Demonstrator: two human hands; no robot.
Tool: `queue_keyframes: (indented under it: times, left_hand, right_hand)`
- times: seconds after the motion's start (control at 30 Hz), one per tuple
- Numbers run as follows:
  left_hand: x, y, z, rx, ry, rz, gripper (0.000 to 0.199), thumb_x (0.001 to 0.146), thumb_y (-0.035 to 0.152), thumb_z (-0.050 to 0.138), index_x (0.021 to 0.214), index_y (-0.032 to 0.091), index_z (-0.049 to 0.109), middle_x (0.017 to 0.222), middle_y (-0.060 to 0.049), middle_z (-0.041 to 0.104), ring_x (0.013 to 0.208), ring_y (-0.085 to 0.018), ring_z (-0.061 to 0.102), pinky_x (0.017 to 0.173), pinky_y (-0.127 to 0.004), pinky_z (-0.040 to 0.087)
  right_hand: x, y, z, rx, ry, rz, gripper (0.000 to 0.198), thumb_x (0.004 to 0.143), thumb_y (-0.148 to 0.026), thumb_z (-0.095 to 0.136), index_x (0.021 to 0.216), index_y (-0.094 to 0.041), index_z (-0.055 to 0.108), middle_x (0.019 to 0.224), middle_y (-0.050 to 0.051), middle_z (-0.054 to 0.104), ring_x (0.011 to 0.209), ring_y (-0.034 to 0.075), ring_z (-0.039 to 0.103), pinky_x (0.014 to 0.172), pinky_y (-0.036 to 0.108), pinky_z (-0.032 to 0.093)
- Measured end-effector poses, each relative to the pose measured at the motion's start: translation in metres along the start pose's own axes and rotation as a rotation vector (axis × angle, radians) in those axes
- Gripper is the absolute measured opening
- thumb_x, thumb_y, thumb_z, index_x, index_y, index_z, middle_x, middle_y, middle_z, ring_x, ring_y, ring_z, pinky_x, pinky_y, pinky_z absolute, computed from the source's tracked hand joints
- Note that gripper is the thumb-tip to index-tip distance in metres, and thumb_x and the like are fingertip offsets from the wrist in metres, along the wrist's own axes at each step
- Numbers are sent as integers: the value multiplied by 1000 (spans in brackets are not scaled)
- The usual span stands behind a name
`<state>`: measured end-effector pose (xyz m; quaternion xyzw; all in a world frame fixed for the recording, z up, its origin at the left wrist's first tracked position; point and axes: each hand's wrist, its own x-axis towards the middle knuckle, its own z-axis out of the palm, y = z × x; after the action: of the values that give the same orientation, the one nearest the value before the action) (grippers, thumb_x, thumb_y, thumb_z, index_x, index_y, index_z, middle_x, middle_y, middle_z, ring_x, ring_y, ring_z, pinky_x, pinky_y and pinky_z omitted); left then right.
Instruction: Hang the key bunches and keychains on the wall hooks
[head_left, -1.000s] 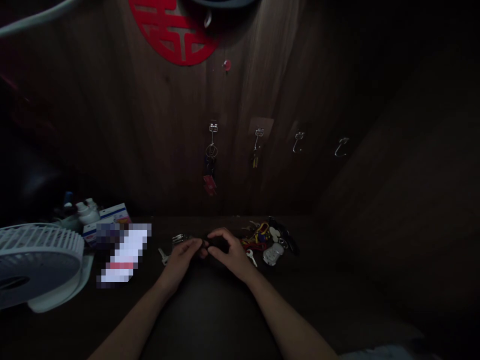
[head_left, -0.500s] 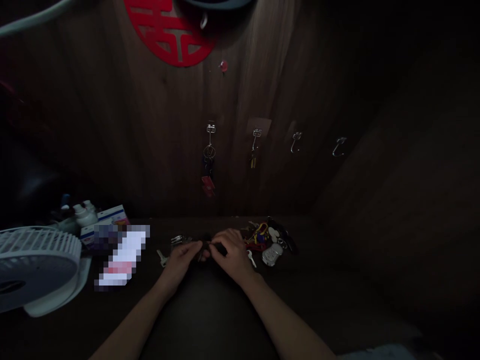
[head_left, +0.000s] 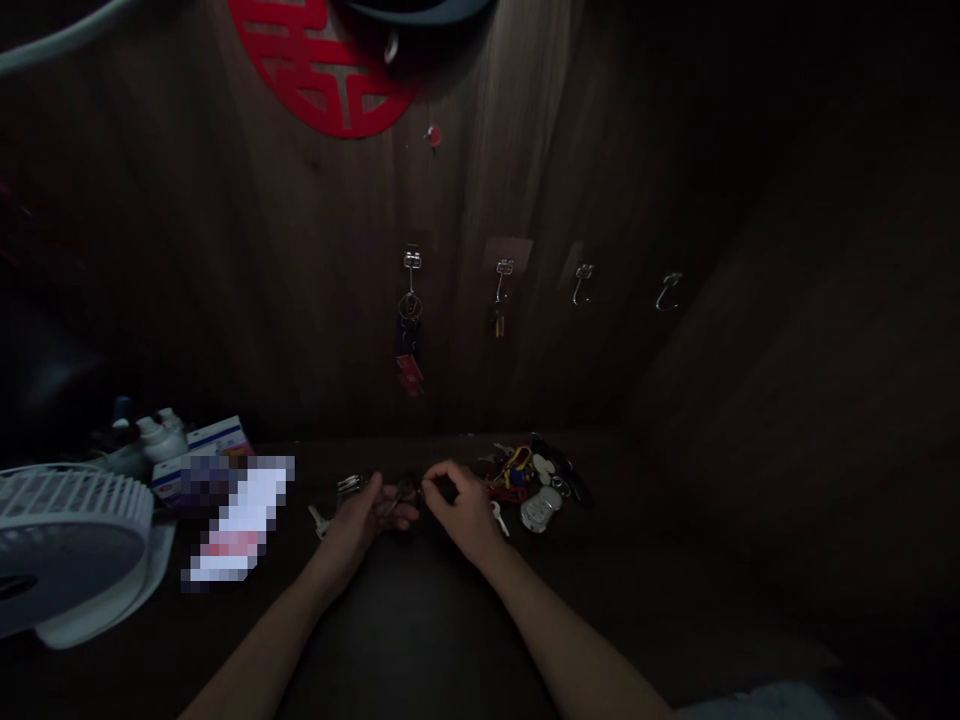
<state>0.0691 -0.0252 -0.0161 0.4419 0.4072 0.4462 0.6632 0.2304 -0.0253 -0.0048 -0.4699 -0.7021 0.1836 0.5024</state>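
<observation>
White fan (head_left: 90, 560) is standing near left; second key (head_left: 319, 522) is lying just left of the left hand (head_left: 361, 520), which is hovering palm up, fingers loosely spread, dark key (head_left: 393, 501) resting across them; right hand (head_left: 463, 512) is facing it, thumb and forefinger tips meeting beside that key; can't tell if they're pinching part of it; silver fob (head_left: 540, 510) is lying further right, yellow cord (head_left: 519, 463) sitting behind; hooks (head_left: 505, 268) are lining the far wall (head_left: 600, 370).
</observation>
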Motion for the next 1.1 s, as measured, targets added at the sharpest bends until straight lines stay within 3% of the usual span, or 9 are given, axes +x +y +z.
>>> queue_keyframes:
  times: [0.13, 0.3, 0.43, 0.63, 0.93, 1.1]
  left_hand:
    - [-2, -1, 1, 84, 13, 40, 40, 76, 51, 55, 91, 14, 61, 78, -8, 71, 68, -18, 64, 71, -32, 49]
    - [-9, 5, 6, 287, 43, 92, 30, 74, 39, 59, 99, 22, 64, 99, -4, 69, 89, -20, 63, 78, -32, 49]
    - [-12, 10, 11, 332, -2, 146, 29, 71, 31, 64, 99, 25, 65, 102, -2, 69, 97, -23, 61, 85, -37, 46]
    - [-11, 10, 13, 308, -24, 62, 23, 73, 31, 61, 93, 20, 64, 82, -3, 73, 81, -20, 65, 79, -34, 48]
    - [-8, 2, 8, 348, -38, 54, 29, 75, 36, 57, 96, 17, 63, 77, -3, 72, 75, -18, 65, 77, -32, 48]
    - [-10, 6, 11, 486, -123, 106, 29, 78, 38, 52, 94, 18, 65, 75, -2, 70, 75, -17, 62, 75, -29, 47]
  right_hand:
    - [3, 0, 0, 224, 16, 199, 9, 76, -28, 53, 71, -21, 56, 64, -2, 57, 61, 13, 52, 58, 24, 41]
    - [8, -2, 0, 434, 25, 346, 14, 70, -33, 59, 67, -20, 56, 60, -3, 55, 57, 12, 50, 55, 23, 40]
    - [8, -2, 1, 561, -11, 425, 14, 67, -33, 62, 66, -19, 56, 58, -4, 54, 52, 11, 49, 52, 24, 39]
    - [9, -3, 2, 616, -11, 441, 14, 65, -31, 62, 65, -19, 56, 58, -4, 56, 50, 10, 50, 50, 23, 40]
    - [8, 0, -4, 506, 45, 348, 12, 69, -30, 60, 67, -19, 56, 58, -3, 54, 53, 10, 49, 51, 23, 39]
    - [14, -3, -19, 433, 70, 317, 12, 71, -29, 58, 68, -18, 56, 58, -3, 53, 54, 10, 48, 51, 22, 38]
